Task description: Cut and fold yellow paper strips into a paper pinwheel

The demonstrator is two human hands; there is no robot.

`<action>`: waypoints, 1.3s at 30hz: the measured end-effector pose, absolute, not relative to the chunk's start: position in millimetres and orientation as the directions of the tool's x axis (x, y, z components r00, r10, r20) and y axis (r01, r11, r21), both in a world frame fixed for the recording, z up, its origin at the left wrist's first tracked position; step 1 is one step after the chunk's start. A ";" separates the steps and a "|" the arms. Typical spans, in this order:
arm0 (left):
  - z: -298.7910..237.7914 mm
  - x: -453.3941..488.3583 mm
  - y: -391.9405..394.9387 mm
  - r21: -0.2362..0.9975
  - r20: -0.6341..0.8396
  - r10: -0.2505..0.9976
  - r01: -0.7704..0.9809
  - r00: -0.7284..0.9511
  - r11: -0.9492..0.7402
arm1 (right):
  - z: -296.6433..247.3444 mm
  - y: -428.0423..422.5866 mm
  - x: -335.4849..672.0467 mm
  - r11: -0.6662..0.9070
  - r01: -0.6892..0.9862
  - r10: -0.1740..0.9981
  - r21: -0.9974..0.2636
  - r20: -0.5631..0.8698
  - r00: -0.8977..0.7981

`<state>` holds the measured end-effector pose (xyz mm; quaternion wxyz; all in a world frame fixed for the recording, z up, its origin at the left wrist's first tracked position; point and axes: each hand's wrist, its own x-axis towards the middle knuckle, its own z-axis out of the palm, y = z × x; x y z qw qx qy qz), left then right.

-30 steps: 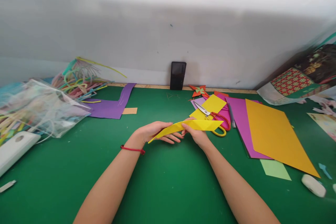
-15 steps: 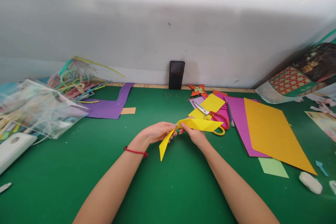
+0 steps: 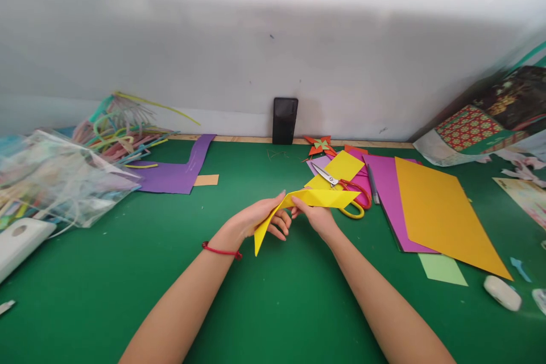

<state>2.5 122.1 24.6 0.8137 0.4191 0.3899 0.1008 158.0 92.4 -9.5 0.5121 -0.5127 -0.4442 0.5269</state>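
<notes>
A folded strip of yellow paper (image 3: 328, 198) is held between both hands above the green table. It bends near its middle, one pointed end reaching right and the other hanging down to the left. My left hand (image 3: 260, 218) has its thumb along the bend, with the other fingers curled behind the paper. My right hand (image 3: 314, 216) pinches the strip just right of the bend, thumb on top. Beyond the paper's right end lie scissors (image 3: 346, 185) with red and yellow handles, partly on a yellow square (image 3: 346, 165).
Purple paper (image 3: 174, 177) and a clear bag (image 3: 89, 182) lie left. A phone (image 3: 285, 120) leans on the wall. An orange-and-green folded star (image 3: 319, 144), a pen (image 3: 372, 183), a large orange sheet (image 3: 443, 210) and a white case (image 3: 502, 293) lie right.
My left fingers have loosened and spread below the paper. The strip's hanging end has swung slightly up and left, and the bend looks flatter. My right hand keeps its pinch.
</notes>
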 end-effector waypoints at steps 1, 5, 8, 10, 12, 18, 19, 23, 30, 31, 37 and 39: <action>23.4 2.3 122.6 0.743 -0.566 0.471 0.171 0.677 0.648 | -9.1 92.0 157.9 -0.087 -0.085 0.995 -0.993 -0.090 0.041; 17.1 1.4 124.8 0.711 -0.573 0.443 0.149 0.689 0.687 | -6.5 90.3 157.2 -0.097 -0.085 0.995 -0.992 -0.099 0.021; 14.4 0.7 125.4 0.685 -0.557 0.418 0.112 0.717 0.720 | -4.4 88.9 157.0 -0.067 -0.060 0.997 -0.996 -0.068 0.027; 13.8 0.2 125.5 0.684 -0.535 0.414 0.089 0.736 0.724 | -3.9 88.0 157.3 -0.049 -0.021 0.998 -0.999 -0.049 0.034; 13.6 -0.4 125.5 0.698 -0.503 0.427 0.061 0.751 0.713 | -4.0 87.2 157.9 -0.028 0.026 0.999 -0.999 -0.027 0.040; 11.1 1.1 125.1 0.714 -0.446 0.485 -0.028 0.752 0.700 | -1.7 86.7 159.0 0.042 0.117 0.998 -0.992 0.048 0.043; 10.7 2.2 124.6 0.709 -0.449 0.497 -0.042 0.743 0.704 | -1.0 86.8 158.7 0.045 0.105 0.998 -0.993 0.049 0.042; 10.3 8.2 121.3 0.715 -0.453 0.545 -0.078 0.705 0.695 | -1.0 86.9 156.9 0.051 0.025 0.998 -0.998 0.052 0.022; 13.2 19.3 112.1 0.779 -0.434 0.686 -0.140 0.584 0.612 | -3.2 87.7 155.9 0.028 -0.013 0.995 -1.000 0.027 0.097; 14.2 20.5 111.0 0.787 -0.431 0.700 -0.143 0.570 0.601 | -1.7 87.6 156.4 0.025 -0.011 0.993 -1.000 0.023 0.116; 21.8 26.1 107.6 0.778 -0.458 0.671 -0.103 0.583 0.620 | 5.9 87.2 160.8 0.004 0.038 0.972 -0.999 0.013 0.233; 23.5 26.7 106.7 0.775 -0.443 0.657 -0.108 0.610 0.623 | 6.0 87.2 161.3 0.019 0.047 0.967 -0.999 0.030 0.254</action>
